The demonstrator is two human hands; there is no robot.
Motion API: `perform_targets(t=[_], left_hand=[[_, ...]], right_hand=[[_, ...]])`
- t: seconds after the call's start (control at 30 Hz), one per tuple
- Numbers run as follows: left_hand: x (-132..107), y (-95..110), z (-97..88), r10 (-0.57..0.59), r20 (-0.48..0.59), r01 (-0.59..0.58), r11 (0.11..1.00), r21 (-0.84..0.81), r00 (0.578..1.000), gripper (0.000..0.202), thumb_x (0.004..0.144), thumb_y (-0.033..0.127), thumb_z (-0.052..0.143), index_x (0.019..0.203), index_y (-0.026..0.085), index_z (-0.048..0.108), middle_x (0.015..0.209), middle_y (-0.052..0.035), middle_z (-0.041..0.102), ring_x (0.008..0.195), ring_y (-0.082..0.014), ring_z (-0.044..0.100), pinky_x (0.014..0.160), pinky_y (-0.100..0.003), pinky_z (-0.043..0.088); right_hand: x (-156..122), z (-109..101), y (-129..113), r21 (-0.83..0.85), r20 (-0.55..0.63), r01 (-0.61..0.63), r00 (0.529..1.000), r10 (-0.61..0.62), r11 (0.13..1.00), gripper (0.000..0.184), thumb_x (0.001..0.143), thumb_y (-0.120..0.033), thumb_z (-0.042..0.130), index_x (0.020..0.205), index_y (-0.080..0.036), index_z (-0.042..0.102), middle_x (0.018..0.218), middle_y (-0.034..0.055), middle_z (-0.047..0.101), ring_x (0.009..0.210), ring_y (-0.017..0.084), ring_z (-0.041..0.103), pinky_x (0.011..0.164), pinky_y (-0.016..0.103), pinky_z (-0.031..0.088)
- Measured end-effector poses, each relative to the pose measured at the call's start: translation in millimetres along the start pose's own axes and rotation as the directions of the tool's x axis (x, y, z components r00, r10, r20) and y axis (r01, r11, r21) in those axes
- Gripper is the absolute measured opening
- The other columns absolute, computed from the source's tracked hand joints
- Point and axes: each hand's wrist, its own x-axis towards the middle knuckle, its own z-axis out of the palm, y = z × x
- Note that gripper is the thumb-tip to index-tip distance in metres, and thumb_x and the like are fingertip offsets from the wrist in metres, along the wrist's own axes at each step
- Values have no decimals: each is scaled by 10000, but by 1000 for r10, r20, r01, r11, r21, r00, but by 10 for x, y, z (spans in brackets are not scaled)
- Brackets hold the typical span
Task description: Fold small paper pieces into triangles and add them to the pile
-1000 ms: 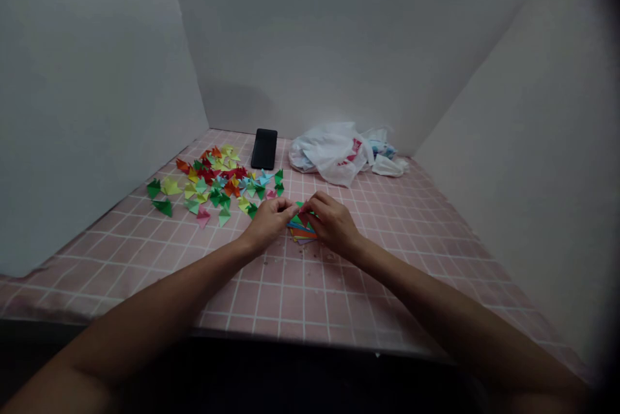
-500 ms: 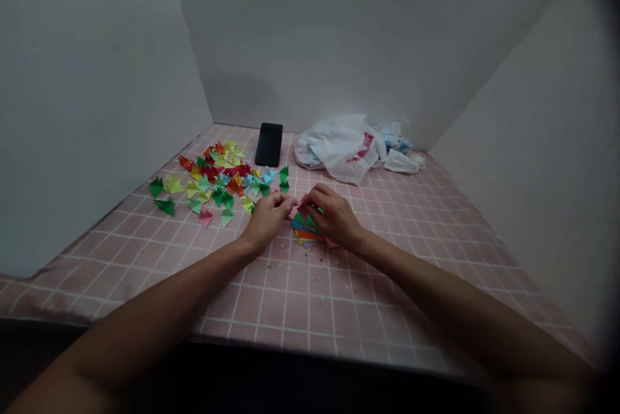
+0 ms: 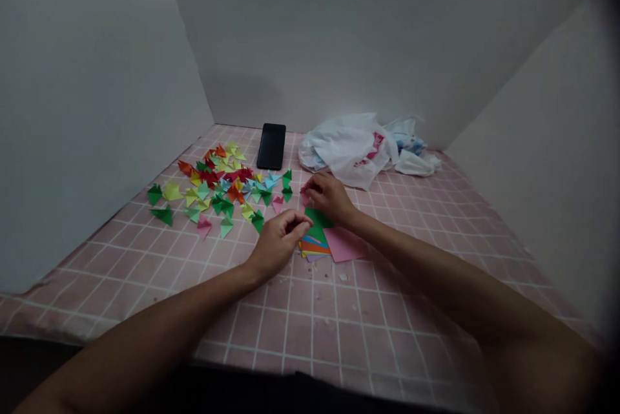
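My right hand (image 3: 330, 197) is closed on a small pink folded paper crane (image 3: 305, 196) at its fingertips, just behind the stack of square paper; the fingers hide part of the crane. Nearer to me, my left hand (image 3: 281, 236) is curled with thumb and forefinger close together, and nothing shows between them. Its fingertips reach the left edge of the green paper (image 3: 318, 227), the top sheet of a stack with blue, orange and yellow edges. A pink square sheet (image 3: 345, 245) lies to the right, partly under my right wrist.
Many small folded paper pieces (image 3: 223, 204) in several colours spread over the left of the pink checked tablecloth (image 3: 271, 330). A black phone (image 3: 272, 146) lies behind them. White plastic bags (image 3: 351, 149) rest by the back wall. Small paper scraps (image 3: 343, 277) lie near the stack.
My hands have come apart. The right has moved slightly back with the pink crane; the left has let go of it and come toward me. More of the stack and pink sheet now shows.
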Motion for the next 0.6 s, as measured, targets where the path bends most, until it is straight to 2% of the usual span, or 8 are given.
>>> perform_targets(t=[0.2, 0.6], left_hand=[[-42, 28, 18, 108, 62, -113, 988, 101, 992, 140, 899, 270, 581, 853, 178, 675, 809, -23, 639, 766, -165, 587, 720, -289, 437], [-52, 31, 41, 65, 127, -76, 993, 85, 990, 153, 892, 291, 578, 847, 179, 673, 782, -28, 637, 718, -159, 559, 685, -295, 434]], right_hand=[[210, 125, 118, -40, 20, -37, 999, 38, 998, 114, 829, -115, 613, 769, -162, 697, 819, 56, 673, 754, 186, 573, 731, 304, 414], [160, 237, 237, -156, 131, -26, 990, 47, 987, 110, 859, -76, 646, 797, -142, 708, 921, 120, 695, 864, 230, 614, 783, 329, 431]])
